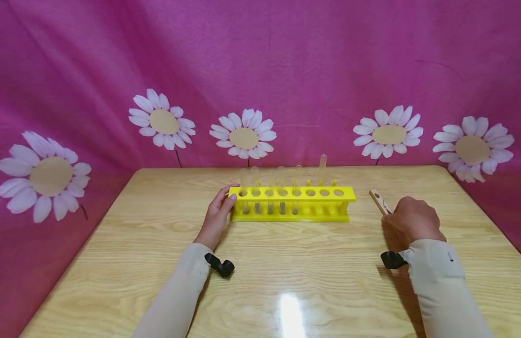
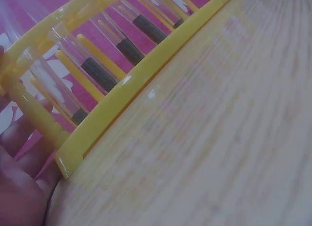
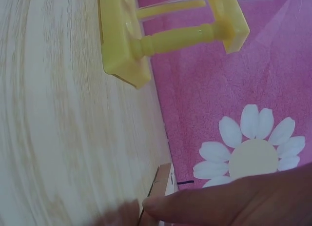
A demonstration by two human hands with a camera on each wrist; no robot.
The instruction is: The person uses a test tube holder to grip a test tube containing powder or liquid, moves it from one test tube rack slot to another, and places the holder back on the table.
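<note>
A yellow test tube rack (image 1: pixel 291 218) stands on the table with several clear test tubes in its left holes. Dark material fills the bottoms of these tubes (image 2: pixel 99 74). One tube (image 1: pixel 323 162) sits upside down on a back peg. My left hand (image 1: pixel 218 216) grips the rack's left end, thumb at the front and fingers behind the end post. To the right of the rack, my right hand (image 1: pixel 414 220) holds a wooden test tube holder (image 1: pixel 378 202), its far end pointing away from me, low over the table. The holder's near part is hidden under the hand.
The wooden table (image 1: pixel 260 263) ends at a pink cloth (image 1: pixel 311 70) with white daisies along its back and sides. Three right-hand holes of the rack hold no tube. Black wrist-camera mounts (image 1: pixel 220 266) sit at both cuffs.
</note>
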